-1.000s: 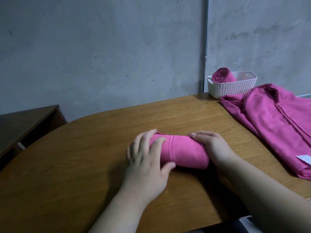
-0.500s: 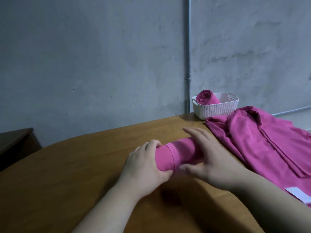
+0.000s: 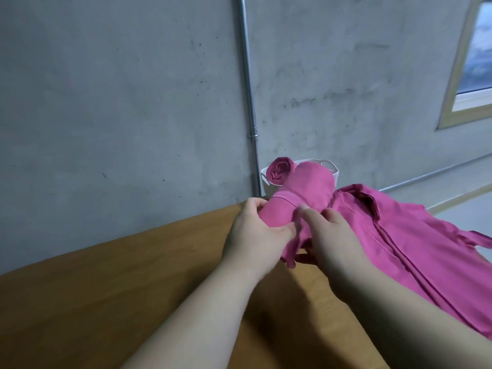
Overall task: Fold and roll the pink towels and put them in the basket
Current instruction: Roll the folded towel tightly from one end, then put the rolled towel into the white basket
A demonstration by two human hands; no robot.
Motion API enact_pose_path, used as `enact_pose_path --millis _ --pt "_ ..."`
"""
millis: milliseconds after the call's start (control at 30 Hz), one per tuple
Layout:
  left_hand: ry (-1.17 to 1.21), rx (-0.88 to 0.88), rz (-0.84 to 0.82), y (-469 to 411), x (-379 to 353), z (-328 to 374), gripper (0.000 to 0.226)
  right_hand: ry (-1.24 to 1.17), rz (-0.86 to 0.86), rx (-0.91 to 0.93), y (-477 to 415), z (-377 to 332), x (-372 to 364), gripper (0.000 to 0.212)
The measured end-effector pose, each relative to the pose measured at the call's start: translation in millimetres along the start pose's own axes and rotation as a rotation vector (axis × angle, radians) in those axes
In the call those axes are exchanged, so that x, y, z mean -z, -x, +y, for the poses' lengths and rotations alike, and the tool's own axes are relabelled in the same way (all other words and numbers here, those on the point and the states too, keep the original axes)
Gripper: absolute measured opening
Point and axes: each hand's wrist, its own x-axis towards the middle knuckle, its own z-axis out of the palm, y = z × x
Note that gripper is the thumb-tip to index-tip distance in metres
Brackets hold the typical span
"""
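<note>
Compared with half a second ago, I am seeing the rolled towel (image 3: 306,187) lifted off the surface (image 3: 106,288) and swung round. Then it was lying crosswise low between the hands, well short of the basket; now its long axis is running away from me, angled up and slightly to the right, with its rounded far end pointing at the basket (image 3: 335,172) and covering most of the basket's front. I cannot tell whether that end is touching the rim. The left hand (image 3: 255,235) is gripping the near end of the roll, fingers curled over its top and thumb pressing in from below. The right hand (image 3: 332,235) is gripping the roll's right side, thumb lying on top and fingers wrapping underneath. A loose flap (image 3: 291,251) of the towel is hanging down between the two hands, just above the surface. The other rolled towel (image 3: 281,169) is sitting in the left part of the basket as before, its spiral end facing me. The pile of unfolded towels (image 3: 412,249) is lying on the right of the surface, just beside the right hand. The view is also tilting higher than before, so a window (image 3: 476,62) is now showing at the upper right, with the wall pipe (image 3: 247,89) running down behind the basket.
</note>
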Motion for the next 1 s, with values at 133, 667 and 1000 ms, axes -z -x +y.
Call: enact_pose_path --millis 133,667,1000 --pt "0.137 -0.148 -0.176 -34.0 -25.0 -1.1 0.079 -0.058 0.147 -0.062 -59.4 -16.9 12.9 0.059" --pt "0.28 -0.071 -0.059 -148.6 -67.0 2.6 0.023 0.426 0.084 -0.204 -271.8 -85.8 26.8 0.05" --pt "0.258 0.01 -0.134 -96.8 -75.3 9.6 0.019 0.774 0.088 0.095 -201.3 -58.0 62.3 0.034"
